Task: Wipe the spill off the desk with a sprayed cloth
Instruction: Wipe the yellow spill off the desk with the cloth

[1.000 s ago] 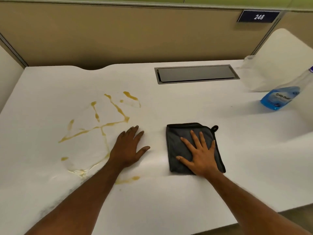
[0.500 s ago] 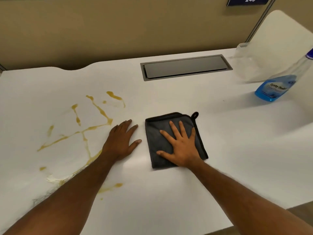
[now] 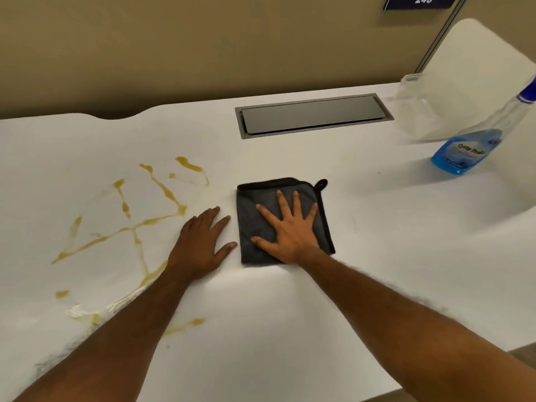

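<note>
Spill (image 3: 136, 227): yellow-brown streaks are lying across the left part of the desk (image 3: 290, 329), running toward its near edge; none of it is looking wiped yet.
Left hand (image 3: 203, 245): is resting flat on the bare surface, fingers spread and gripping nothing, just beside the spill's right end; its forearm is crossing over some streaks.
Cloth (image 3: 252, 227): dark grey and folded square, is lying near the middle of the desk, just right of the left hand and not touching the spill.
Right hand (image 3: 290, 227): is pressing down flat on the cloth, fingers splayed, not clutching it.
Spray bottle (image 3: 470, 146): is standing near the far right corner, well apart from both hands.
Progress: wiping is seemingly about to begin; the whole spill is remaining.
Hard to tell: whether the cloth is damp; the bottle's top is being cut off by the frame.
</note>
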